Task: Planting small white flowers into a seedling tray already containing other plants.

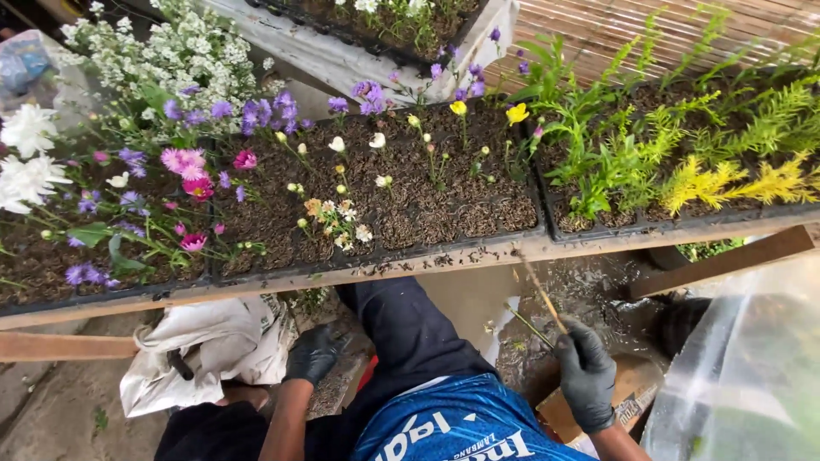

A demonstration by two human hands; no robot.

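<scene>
One thin stick (540, 294) clamped in right hand (586, 374); left hand (312, 353) loosely curled, empty; two gloves.

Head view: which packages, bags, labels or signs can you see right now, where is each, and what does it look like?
Clear plastic bag: bottom right corner, large, see-through, crinkled.
Cardboard box: under the right hand, brown, dark print on its edge.
White sack: lower left, beside the left hand, crumpled, off-white.
Blue-tinted plastic bag: top left corner, wrinkled.
No signs or screens.
</scene>
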